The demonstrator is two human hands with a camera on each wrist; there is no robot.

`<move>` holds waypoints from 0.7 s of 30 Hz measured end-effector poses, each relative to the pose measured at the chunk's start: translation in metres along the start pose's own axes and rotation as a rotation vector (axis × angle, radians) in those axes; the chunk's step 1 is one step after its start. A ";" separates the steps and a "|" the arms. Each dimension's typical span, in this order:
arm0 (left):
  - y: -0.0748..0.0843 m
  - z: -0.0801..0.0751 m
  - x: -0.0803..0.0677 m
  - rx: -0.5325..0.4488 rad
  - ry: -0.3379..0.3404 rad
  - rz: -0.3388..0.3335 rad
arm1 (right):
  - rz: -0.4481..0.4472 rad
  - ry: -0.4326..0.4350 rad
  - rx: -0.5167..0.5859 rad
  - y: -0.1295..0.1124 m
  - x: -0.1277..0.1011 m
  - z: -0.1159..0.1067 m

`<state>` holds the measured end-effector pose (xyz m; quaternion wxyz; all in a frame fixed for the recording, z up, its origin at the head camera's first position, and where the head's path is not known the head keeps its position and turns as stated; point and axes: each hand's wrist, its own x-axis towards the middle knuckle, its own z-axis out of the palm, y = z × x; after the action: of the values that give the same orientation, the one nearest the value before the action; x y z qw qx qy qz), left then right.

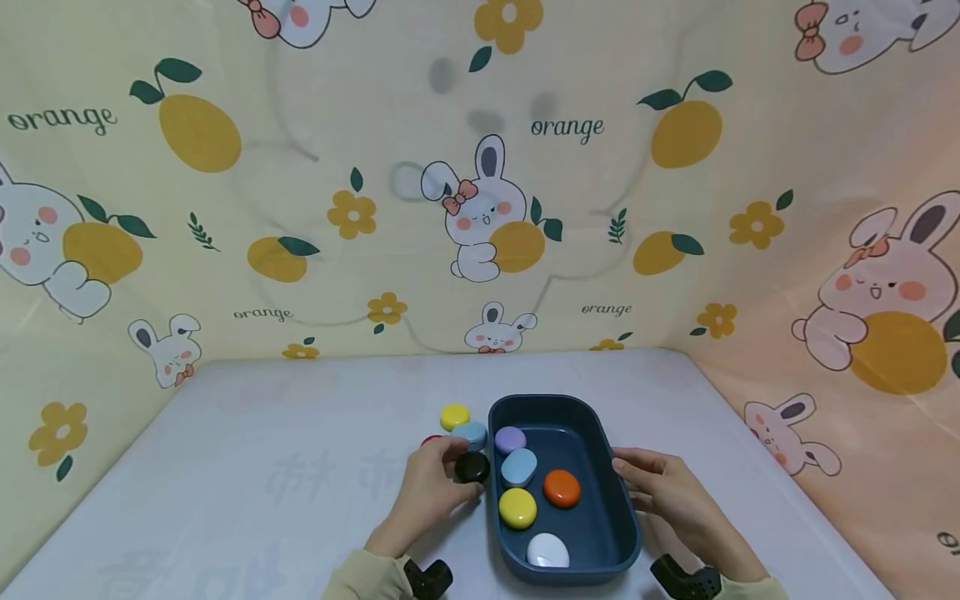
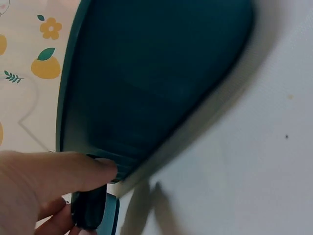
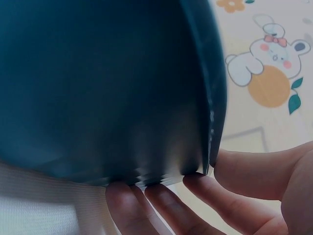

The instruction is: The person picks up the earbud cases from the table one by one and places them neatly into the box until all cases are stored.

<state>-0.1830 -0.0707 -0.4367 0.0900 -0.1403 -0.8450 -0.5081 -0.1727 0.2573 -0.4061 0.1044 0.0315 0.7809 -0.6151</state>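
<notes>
My left hand (image 1: pixel 435 479) pinches a glossy black rounded disc (image 1: pixel 472 467) between thumb and fingers, just outside the left wall of a dark blue oblong tray (image 1: pixel 592 542). In the left wrist view, the thumb overlaps the tray's side, with the black disc (image 2: pixel 89 208) below it. On the tray's right side, my right hand (image 1: pixel 671 492) holds the edge. The right wrist view has its thumb (image 3: pixel 254 171) at the rim and its fingertips (image 3: pixel 161 193) against the outer wall. Inside the tray lie purple (image 1: pixel 510 440), light blue, yellow, orange (image 1: pixel 562 488) and white discs.
Left of the tray, a yellow disc (image 1: pixel 455 416) and a light blue disc (image 1: pixel 471 433) lie on the white tabletop (image 1: pixel 300 467). A red disc (image 1: pixel 431 439) is mostly hidden behind my left hand. A printed cloth (image 1: pixel 405 267) rises behind the table and along its sides.
</notes>
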 end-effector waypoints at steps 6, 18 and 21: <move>-0.003 0.001 0.000 -0.040 0.037 -0.005 | 0.000 -0.001 -0.001 0.000 0.000 0.000; 0.005 0.000 0.001 -0.064 0.109 -0.034 | 0.027 0.033 -0.021 -0.001 0.000 0.002; 0.006 0.001 0.001 -0.081 0.146 -0.038 | 0.032 0.037 -0.027 -0.001 0.000 0.002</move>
<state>-0.1815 -0.0672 -0.4314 0.1359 -0.0904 -0.8174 -0.5524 -0.1732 0.2552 -0.4055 0.1002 0.0537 0.7902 -0.6022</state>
